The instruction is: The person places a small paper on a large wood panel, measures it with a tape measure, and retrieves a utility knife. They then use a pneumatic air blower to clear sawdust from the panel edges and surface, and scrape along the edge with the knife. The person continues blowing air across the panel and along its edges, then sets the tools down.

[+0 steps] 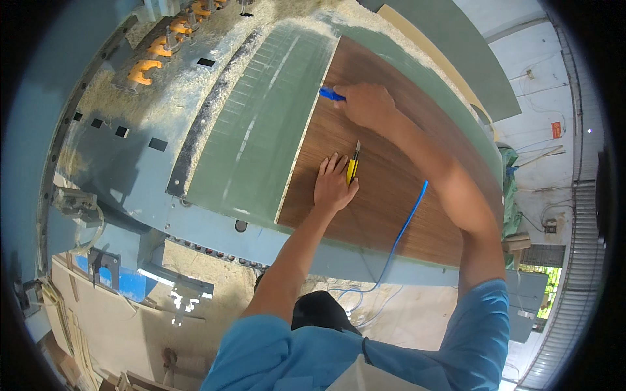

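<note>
A brown wood-grain panel (391,156) lies on a larger green board (261,137). My left hand (334,186) presses flat on the panel near its left edge, fingers spread. A yellow utility knife (353,171) points away from me, its rear end tucked between that hand's thumb and forefinger. Farther off, my right hand (365,105) is closed around a blue tool (331,94) whose front end reaches the panel's left edge; most of the tool is hidden by the fingers. A blue hose (405,221) runs over the panel's near edge and passes out of sight at my right forearm.
Left of the boards is a light blue machine bed (130,169) with square slots, strewn with sawdust. Orange clamp-like parts (140,72) line its far left. A green-grey sheet (469,58) stands at the far right. Below, the hose coils near the floor (417,313).
</note>
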### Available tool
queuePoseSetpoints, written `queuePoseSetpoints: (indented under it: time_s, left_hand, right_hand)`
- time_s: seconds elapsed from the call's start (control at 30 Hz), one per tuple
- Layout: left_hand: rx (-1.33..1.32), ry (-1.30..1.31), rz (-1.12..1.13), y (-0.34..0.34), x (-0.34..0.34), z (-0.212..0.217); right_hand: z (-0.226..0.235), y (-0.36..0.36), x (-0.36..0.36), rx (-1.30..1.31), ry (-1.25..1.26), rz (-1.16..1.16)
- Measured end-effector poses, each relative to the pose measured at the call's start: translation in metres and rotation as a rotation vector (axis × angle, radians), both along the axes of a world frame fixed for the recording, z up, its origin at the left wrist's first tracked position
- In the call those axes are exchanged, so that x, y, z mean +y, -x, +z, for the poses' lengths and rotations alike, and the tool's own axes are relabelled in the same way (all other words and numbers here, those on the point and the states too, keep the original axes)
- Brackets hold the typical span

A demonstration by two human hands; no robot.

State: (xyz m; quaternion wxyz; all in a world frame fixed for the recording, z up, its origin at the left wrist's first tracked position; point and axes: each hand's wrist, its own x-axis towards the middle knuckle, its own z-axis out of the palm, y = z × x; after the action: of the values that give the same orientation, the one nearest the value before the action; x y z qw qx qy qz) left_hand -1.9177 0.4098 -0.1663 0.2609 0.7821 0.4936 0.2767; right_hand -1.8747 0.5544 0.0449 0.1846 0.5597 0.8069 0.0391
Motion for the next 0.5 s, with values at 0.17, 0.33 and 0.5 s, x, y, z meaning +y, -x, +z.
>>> queuePoseSetpoints:
  time_s: [0.17, 0.33, 0.5]
  left_hand:
    - [-0.038, 0.057, 0.054, -0.002, 0.005, 0.003]
    - [-0.017, 0.069, 0.07, -0.005, 0.008, 0.001]
    - [-0.017, 0.082, 0.079, -0.006, 0.009, 0.003]
  right_hand:
    - [-0.015, -0.009, 0.062, -0.094, 0.013, -0.142]
    - [-0.024, -0.025, 0.119, 0.01, -0.102, -0.193]
    - [-0.042, -0.03, 0.16, 0.173, -0.154, -0.172]
